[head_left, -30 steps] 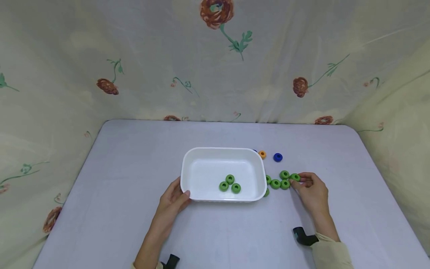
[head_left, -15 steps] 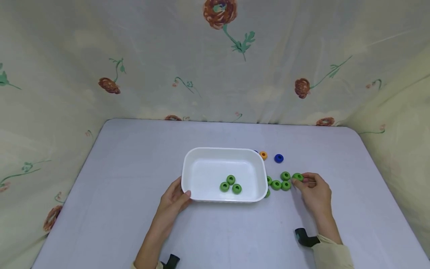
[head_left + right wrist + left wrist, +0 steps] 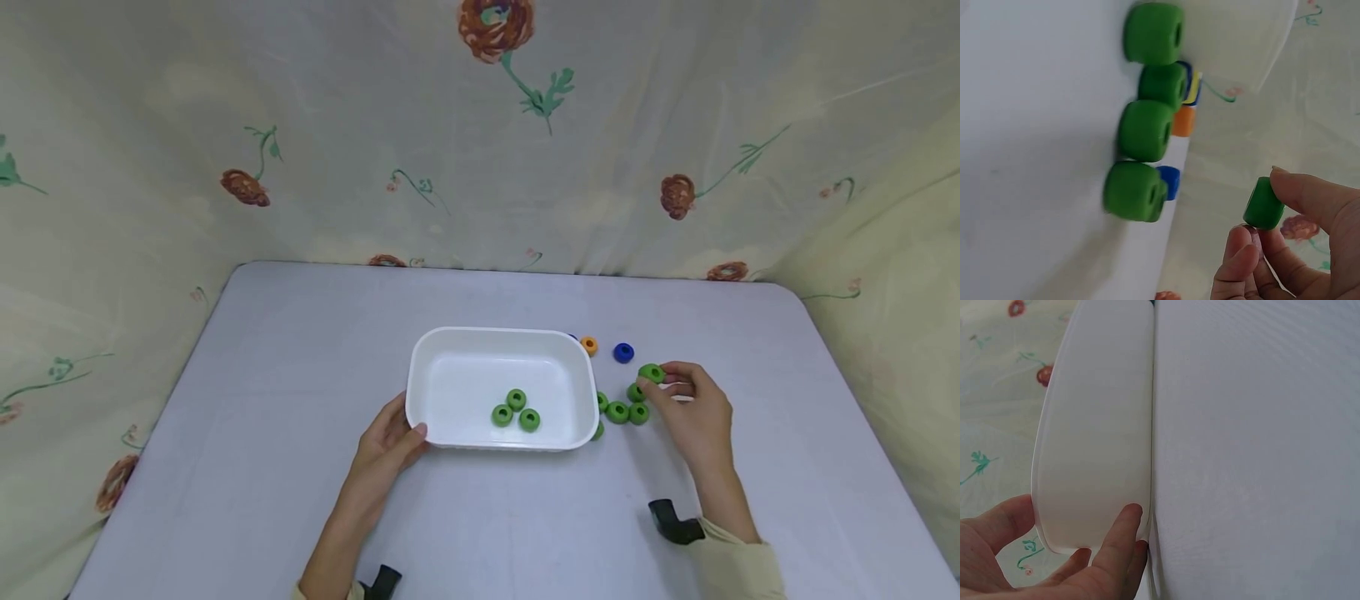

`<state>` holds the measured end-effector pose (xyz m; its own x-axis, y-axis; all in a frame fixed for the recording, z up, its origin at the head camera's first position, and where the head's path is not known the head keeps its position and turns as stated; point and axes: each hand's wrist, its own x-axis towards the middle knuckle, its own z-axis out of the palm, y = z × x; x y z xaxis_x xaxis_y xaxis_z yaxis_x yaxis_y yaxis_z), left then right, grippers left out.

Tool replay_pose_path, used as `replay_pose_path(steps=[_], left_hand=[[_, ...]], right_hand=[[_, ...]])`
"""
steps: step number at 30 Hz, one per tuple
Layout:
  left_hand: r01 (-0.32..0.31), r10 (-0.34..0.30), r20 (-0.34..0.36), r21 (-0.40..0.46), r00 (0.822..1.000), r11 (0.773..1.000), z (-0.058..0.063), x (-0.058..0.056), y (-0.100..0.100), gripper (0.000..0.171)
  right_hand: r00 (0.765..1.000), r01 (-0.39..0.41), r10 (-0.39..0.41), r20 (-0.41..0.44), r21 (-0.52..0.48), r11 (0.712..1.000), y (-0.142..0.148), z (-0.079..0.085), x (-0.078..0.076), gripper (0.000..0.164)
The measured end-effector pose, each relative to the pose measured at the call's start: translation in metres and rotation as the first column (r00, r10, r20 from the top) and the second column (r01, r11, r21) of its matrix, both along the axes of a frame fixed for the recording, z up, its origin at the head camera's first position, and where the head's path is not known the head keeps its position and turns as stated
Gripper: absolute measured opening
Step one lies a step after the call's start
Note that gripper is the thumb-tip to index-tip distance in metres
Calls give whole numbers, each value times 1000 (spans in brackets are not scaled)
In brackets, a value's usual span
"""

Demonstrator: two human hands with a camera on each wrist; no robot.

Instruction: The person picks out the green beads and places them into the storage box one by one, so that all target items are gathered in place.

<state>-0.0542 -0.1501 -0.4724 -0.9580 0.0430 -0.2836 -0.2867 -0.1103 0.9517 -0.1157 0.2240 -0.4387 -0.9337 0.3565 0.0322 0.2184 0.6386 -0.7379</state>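
In the head view my left hand (image 3: 390,442) grips the near left corner of a white plastic tray (image 3: 457,375). Its thumb is on the rim, and the left wrist view has the other fingers (image 3: 1119,544) against the outer wall. Three green beads (image 3: 529,420) lie inside the tray. My right hand (image 3: 697,417) pinches another green bead (image 3: 652,372) between thumb and fingertips, raised over the table to the right of the tray. Below it, several loose green beads (image 3: 618,412) sit beside the tray's right wall, some partly hidden by its rim.
Behind the tray's far right corner are an orange bead (image 3: 589,346) and a blue bead (image 3: 623,352). The right wrist view also has a yellow piece (image 3: 1194,89) there. A white cloth covers the table (image 3: 300,350), and a flowered curtain (image 3: 337,167) hangs behind it.
My right hand has lifted its green bead off the table and brought it up and slightly left, above the other green beads. The left hand and the tray stay in place.
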Motion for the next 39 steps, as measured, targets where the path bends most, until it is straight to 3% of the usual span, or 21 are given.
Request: replay_pose_path(steps=[8,13,24,39], left_hand=[[-1,1,2,0,1000,1000,0,0,0,63],[-2,2,6,4,1000,1000,0,0,0,62],[-7,7,7,4,1000,1000,-2,0,0,62],[-3,3,-1,8,1000,1000,-2,0,0,62]], right_hand=[[998,-43,43,-39,-14,999,-19,18,0,40],[991,-126,126,-45,-2,992,-38,23,2,38],[941,-326,330,-81,51,944,-84,14,-5,38],[876,-482,482,29,43,875,-126,0,-13,35]])
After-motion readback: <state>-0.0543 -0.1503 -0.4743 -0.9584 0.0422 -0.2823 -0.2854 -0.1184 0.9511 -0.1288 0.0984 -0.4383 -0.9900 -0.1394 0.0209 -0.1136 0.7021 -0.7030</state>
